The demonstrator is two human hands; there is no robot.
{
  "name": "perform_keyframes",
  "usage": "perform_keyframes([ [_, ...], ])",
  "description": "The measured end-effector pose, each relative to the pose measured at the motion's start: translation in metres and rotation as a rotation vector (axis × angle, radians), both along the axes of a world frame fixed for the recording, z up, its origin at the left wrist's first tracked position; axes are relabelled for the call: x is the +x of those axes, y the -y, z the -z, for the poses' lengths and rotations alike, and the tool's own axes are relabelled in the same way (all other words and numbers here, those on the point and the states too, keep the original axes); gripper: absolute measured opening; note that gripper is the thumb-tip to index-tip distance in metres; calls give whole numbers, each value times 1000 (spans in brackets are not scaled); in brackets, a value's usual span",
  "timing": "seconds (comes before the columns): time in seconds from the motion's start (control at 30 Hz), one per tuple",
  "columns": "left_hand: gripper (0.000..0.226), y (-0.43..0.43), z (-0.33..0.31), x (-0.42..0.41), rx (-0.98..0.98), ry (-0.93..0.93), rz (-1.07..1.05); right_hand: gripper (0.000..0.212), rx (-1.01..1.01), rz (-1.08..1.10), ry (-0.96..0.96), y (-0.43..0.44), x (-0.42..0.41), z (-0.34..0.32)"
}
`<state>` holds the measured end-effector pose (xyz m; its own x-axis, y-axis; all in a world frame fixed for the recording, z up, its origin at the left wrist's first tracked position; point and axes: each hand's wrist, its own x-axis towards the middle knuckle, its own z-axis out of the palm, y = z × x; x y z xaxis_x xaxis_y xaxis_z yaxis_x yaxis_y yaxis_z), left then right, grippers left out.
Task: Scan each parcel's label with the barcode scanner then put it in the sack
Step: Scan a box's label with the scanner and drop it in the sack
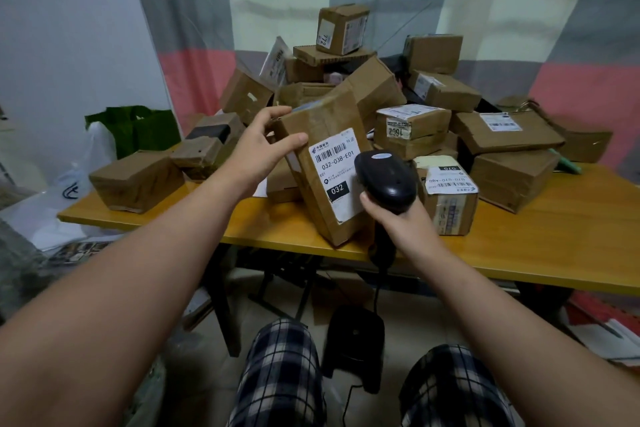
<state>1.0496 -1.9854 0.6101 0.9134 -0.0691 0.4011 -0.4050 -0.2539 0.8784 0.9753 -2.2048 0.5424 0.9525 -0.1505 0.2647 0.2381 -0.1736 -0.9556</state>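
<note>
My left hand (pixel 258 149) grips the top left corner of a tall brown parcel (pixel 320 135), thumb on its front face, holding it tilted on the table's front edge. Its white label (pixel 337 177) reads 032-038-E01 and faces me. My right hand (pixel 398 222) holds a black barcode scanner (pixel 388 180) by the handle, its head right in front of the label's right side. The scanner's cable hangs down below the table. A white sack (pixel 65 204) lies open at the left, beside the table.
Several brown cardboard parcels (pixel 433 94) are heaped on the yellow wooden table (pixel 519 246), with a labelled box (pixel 450 198) just right of the scanner. A green bag (pixel 138 128) stands at the back left. A black scanner stand (pixel 356 343) sits on the floor between my knees.
</note>
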Motion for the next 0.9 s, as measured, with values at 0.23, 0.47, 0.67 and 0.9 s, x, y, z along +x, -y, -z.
perform_keyframes([
  [0.23,86,48,44,-11,-82,-138,67,33,115,-46,21,2,1,12],
  [0.47,49,53,55,-9,-120,-146,48,13,-58,98,136,19,-10,10],
  [0.67,62,56,51,-3,-20,-188,45,21,-136,93,165,23,-15,10],
  [0.9,57,56,50,-2,-8,-185,18,40,-129,86,182,15,-23,8],
])
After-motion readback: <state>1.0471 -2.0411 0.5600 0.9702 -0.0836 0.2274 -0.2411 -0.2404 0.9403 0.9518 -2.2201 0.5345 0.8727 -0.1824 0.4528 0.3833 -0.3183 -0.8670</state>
